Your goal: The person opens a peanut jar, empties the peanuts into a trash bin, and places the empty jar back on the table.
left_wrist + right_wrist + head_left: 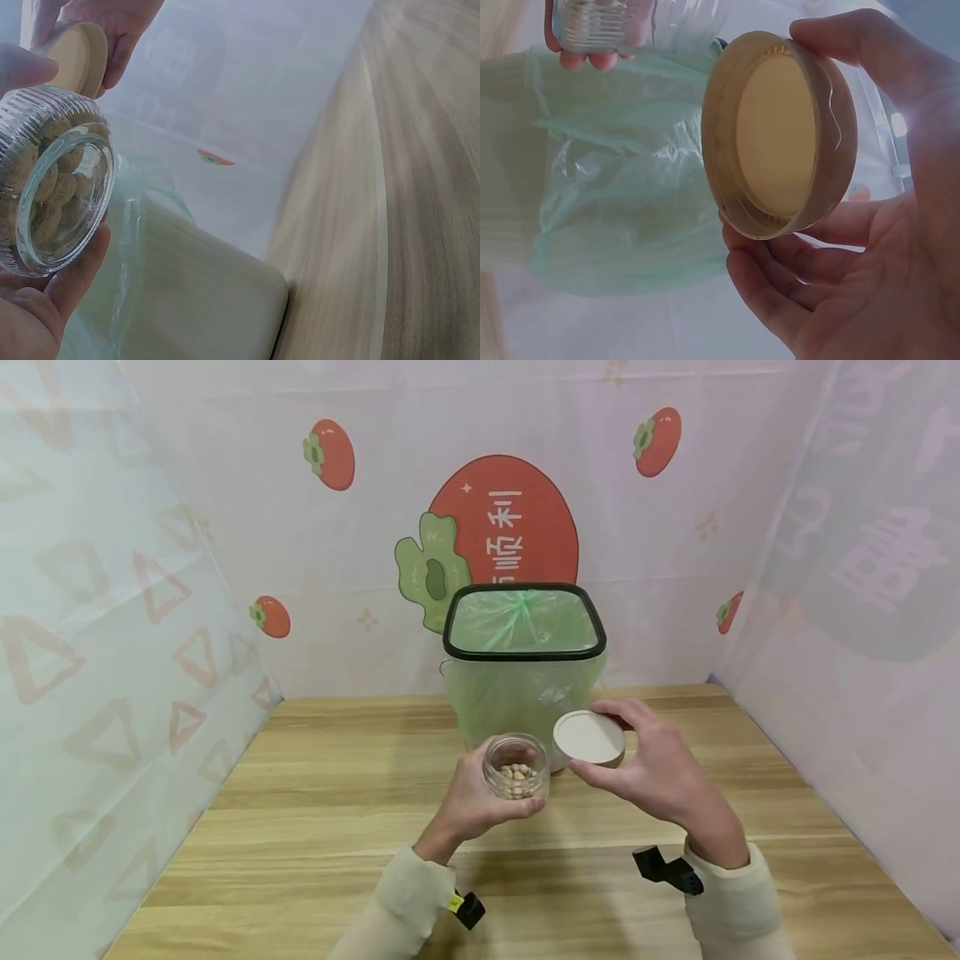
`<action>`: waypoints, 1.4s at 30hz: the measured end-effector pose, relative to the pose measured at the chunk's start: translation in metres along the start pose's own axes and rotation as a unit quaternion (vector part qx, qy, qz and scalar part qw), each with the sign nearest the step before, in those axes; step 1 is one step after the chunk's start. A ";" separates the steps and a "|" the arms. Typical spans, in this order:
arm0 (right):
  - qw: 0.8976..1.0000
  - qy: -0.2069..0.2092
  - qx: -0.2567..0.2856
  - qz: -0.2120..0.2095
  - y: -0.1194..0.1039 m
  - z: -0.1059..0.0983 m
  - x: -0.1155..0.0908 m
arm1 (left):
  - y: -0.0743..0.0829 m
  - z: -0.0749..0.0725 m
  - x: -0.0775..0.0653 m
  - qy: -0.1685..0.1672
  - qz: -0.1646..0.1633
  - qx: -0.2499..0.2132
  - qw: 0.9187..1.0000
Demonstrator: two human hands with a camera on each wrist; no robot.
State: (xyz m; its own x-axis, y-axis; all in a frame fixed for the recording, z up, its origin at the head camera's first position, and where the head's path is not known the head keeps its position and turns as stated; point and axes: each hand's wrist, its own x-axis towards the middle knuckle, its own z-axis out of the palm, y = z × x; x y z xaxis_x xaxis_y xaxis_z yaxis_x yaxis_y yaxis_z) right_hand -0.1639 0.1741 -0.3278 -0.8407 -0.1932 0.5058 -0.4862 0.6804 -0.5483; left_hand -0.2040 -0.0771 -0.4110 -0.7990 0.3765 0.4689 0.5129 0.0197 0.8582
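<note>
Wooden tabletop [322, 827] spans the head view's lower half, a black-rimmed bin [525, 656] with a green bag [525, 620] at centre. At lower centre, the left hand [474, 797] grips a clear jar [516, 757]; just right, the right hand [660, 767] holds a white-topped lid [589, 737] by its edge. Pale nut-like pieces [517, 773] lie inside the jar.
</note>
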 end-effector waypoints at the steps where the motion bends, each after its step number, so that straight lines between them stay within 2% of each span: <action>1: 1.000 -0.001 0.000 0.002 0.001 -0.002 0.000 | 0.000 0.000 0.000 0.000 0.001 -0.001 1.000; 16: 1.000 -0.025 0.002 0.005 0.005 -0.010 0.002 | 0.002 -0.001 -0.001 0.009 -0.003 0.003 1.000; 25: 0.999 -0.029 -0.004 -0.027 0.004 -0.009 0.006 | 0.004 0.003 0.000 0.007 -0.024 0.006 1.000; 32: 0.998 -0.044 -0.030 -0.036 0.005 -0.006 0.001 | 0.001 0.003 -0.005 0.010 -0.025 -0.004 1.000; 38: 0.996 -0.069 -0.039 -0.030 0.013 -0.010 -0.004 | 0.001 0.001 -0.001 0.016 -0.016 0.002 1.000; 42: 0.995 -0.074 -0.035 -0.049 0.020 -0.010 -0.009 | 0.001 0.000 0.000 0.015 -0.019 0.005 1.000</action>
State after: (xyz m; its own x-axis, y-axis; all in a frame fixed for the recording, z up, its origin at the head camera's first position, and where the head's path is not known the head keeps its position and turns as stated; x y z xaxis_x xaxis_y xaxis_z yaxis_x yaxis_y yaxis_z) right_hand -0.1633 0.1970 -0.3366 -0.8183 -0.3597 0.4483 -0.5545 0.6994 -0.4510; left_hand -0.2036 -0.0777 -0.4105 -0.8271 0.3477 0.4415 0.4845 0.0431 0.8737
